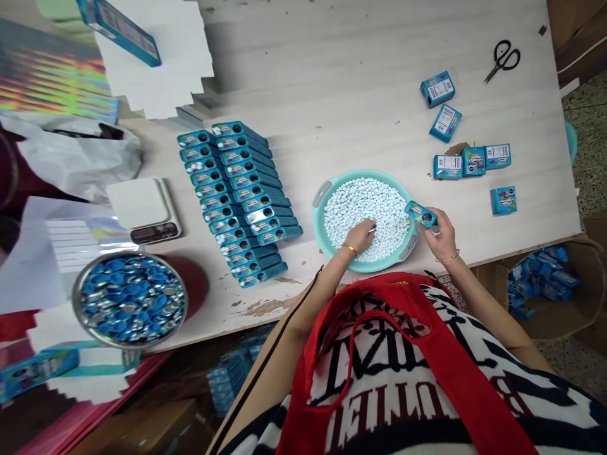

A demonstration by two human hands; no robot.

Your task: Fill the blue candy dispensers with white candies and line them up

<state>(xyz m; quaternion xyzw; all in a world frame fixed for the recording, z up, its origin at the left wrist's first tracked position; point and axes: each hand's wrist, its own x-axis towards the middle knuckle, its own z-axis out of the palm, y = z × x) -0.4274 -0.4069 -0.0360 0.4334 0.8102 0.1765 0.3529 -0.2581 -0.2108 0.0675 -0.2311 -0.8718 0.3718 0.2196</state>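
A teal round tray [318,208] full of small white candies [367,208] sits at the table's near edge. My left hand [360,236] rests in the candies with its fingers curled down into them. My right hand [440,232] is closed round a small blue tin [420,213] held over the tray's right rim. Two rows of matching blue tins [237,196] lie stacked to the left of the tray.
Several blue boxes [467,142] and black scissors [502,58] lie at the far right. A white scale [145,208] and a metal bowl of blue caps [130,298] stand at the left. A cardboard box of blue packs [543,281] sits below the table's right edge.
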